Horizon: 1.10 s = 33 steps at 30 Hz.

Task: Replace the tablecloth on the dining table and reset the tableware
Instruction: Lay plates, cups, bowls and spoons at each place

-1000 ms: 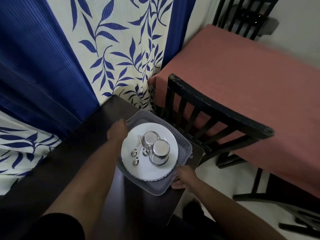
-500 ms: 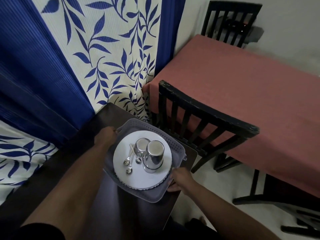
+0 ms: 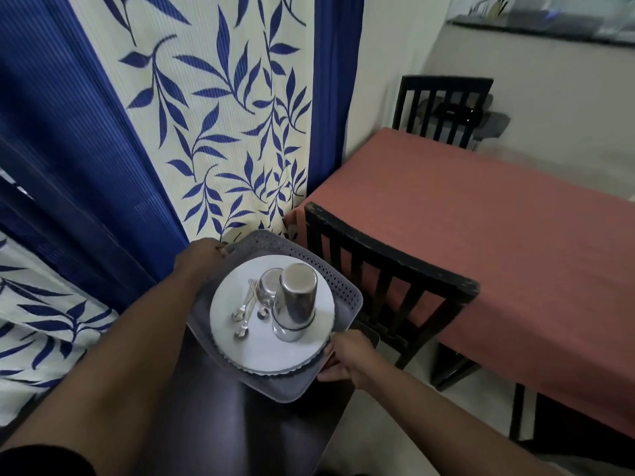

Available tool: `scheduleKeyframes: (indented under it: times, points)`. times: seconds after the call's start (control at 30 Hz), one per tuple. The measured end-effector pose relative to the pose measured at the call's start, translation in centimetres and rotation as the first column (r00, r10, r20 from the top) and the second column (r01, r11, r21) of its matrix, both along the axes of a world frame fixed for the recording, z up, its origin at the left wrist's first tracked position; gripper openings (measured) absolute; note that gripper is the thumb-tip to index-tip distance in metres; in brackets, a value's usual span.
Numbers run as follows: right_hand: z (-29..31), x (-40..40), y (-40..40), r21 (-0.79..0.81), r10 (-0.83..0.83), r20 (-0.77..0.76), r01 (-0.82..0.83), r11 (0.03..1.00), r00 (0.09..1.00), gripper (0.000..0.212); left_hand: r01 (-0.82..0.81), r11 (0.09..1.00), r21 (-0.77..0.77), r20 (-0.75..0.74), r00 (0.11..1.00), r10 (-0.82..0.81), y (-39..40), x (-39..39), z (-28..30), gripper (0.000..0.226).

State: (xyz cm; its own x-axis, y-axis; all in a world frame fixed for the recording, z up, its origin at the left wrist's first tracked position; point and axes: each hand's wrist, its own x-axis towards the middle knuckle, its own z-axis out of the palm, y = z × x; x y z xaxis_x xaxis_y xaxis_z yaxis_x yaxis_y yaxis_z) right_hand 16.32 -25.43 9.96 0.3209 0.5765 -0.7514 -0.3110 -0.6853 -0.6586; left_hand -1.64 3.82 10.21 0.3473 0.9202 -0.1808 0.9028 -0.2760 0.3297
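A grey perforated tray (image 3: pixel 347 297) is held up over the dark side table (image 3: pixel 240 431). My left hand (image 3: pixel 199 259) grips its far left rim and my right hand (image 3: pixel 347 359) grips its near right rim. On the tray lies a stack of white plates (image 3: pixel 275 352). On the plates stand an upside-down steel tumbler (image 3: pixel 295 300), a smaller steel cup (image 3: pixel 268 286) behind it, and several steel spoons (image 3: pixel 245 310). The dining table to the right wears a salmon-pink tablecloth (image 3: pixel 481 235) with nothing on it.
A black wooden chair (image 3: pixel 388 286) stands between the tray and the dining table. A second black chair (image 3: pixel 443 108) is at the table's far end. Blue and cream leaf-pattern curtains (image 3: pixel 220 115) hang on the left. A pale floor (image 3: pixel 395 438) shows at the lower right.
The tray has come up off the side table and tilted slightly, with both hands still on its rim. The view has swung up and to the right, showing more of the pink-covered table.
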Motion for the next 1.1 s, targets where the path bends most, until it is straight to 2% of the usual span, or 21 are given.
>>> scheduleKeyframes:
  times: [0.1,0.27,0.37,0.6,0.73,1.0,1.1]
  points:
    - [2.2,1.0,-0.1,0.047,0.016,0.001,-0.016,0.999,1.000,0.031,0.017,0.998,0.064,-0.053,0.999,-0.013,0.4,1.0,3.1,0.021]
    - [5.5,2.9,0.2,0.119,0.011,-0.011,-0.010,0.993,1.000,0.018,0.009,0.997,0.070,-0.068,0.998,-0.004,1.2,3.8,8.9,0.024]
    - [7.6,4.4,-0.1,0.166,-0.011,-0.021,0.014,0.986,1.000,0.024,0.047,0.993,0.108,-0.037,0.998,-0.043,1.3,5.9,12.2,0.020]
    - [12.5,8.7,-2.2,0.268,-0.073,-0.034,0.080,0.960,0.997,0.031,0.123,0.976,0.180,-0.067,0.991,-0.113,0.3,12.1,17.8,0.024]
    - [14.7,11.6,-4.4,0.303,-0.107,-0.035,0.113,0.946,0.994,0.029,0.161,0.962,0.220,-0.040,0.987,-0.156,-0.9,16.5,19.7,0.021]
    - [15.9,18.4,-10.2,0.347,-0.207,-0.025,0.203,0.916,0.978,0.027,0.328,0.901,0.284,-0.136,0.944,-0.300,-5.8,27.0,20.9,0.023]
    - [16.1,21.0,-12.9,0.362,-0.250,-0.033,0.245,0.899,0.968,0.027,0.374,0.885,0.276,-0.131,0.927,-0.351,-7.8,31.4,20.5,0.022]
